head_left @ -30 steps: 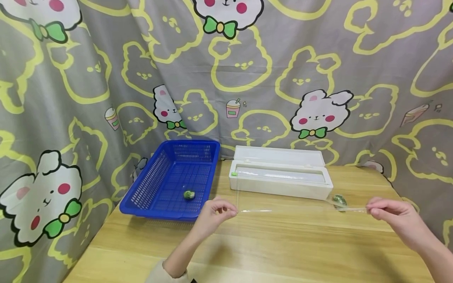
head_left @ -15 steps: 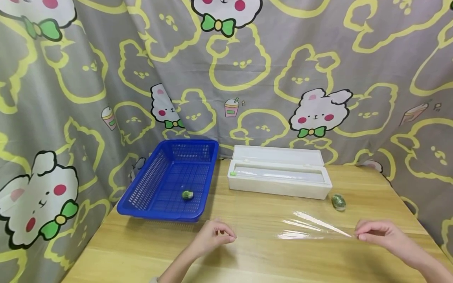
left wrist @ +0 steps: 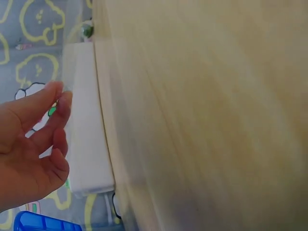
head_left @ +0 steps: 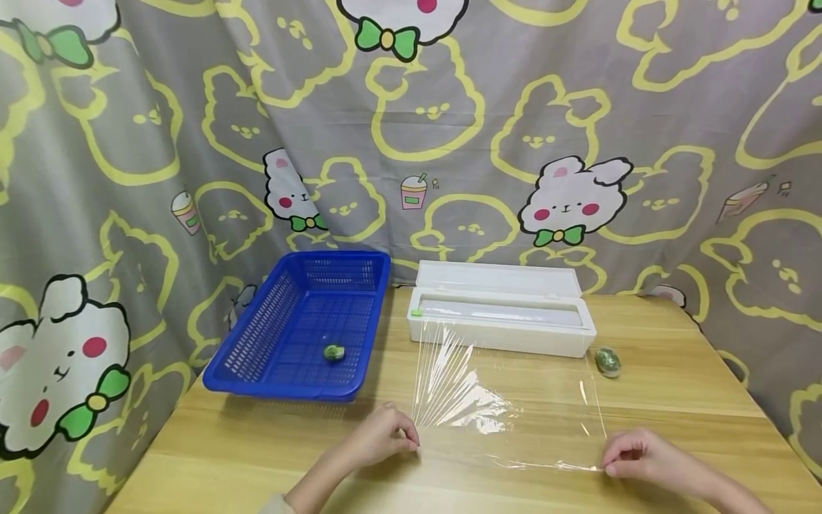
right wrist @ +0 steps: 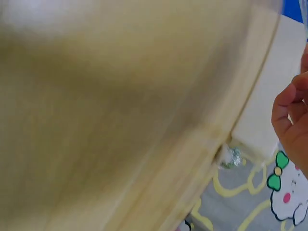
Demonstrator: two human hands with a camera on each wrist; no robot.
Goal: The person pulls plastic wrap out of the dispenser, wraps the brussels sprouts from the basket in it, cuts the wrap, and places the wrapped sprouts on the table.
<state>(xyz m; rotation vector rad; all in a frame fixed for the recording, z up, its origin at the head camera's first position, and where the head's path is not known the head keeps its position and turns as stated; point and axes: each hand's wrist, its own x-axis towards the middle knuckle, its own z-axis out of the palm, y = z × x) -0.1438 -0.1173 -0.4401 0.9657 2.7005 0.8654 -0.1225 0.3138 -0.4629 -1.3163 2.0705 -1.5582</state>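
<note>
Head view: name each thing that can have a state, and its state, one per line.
White box: open, lid folded back
Clear film: drawn out, creased at left
Left hand: pinching the film
Right hand: pinching the film
Blue basket: upright, a green item inside
Green bundle: beside the box, apparently wrapped
Curtain: hanging

- A light wooden table [head_left: 282, 450], its yellowish grain running mostly from side to side.
- Behind the table, a grey fabric curtain [head_left: 491, 64] hangs in soft folds and continues along its left and right sides.
- Above the table's far edge, the cloth carries yellow animal outlines, pink-cheeked white rabbits [head_left: 568, 196] with green bow ties, and pink drink cups [head_left: 413, 194].
- Left of the table, another printed rabbit [head_left: 77, 364].
- Soft light over the table, paler toward its near side.
</note>
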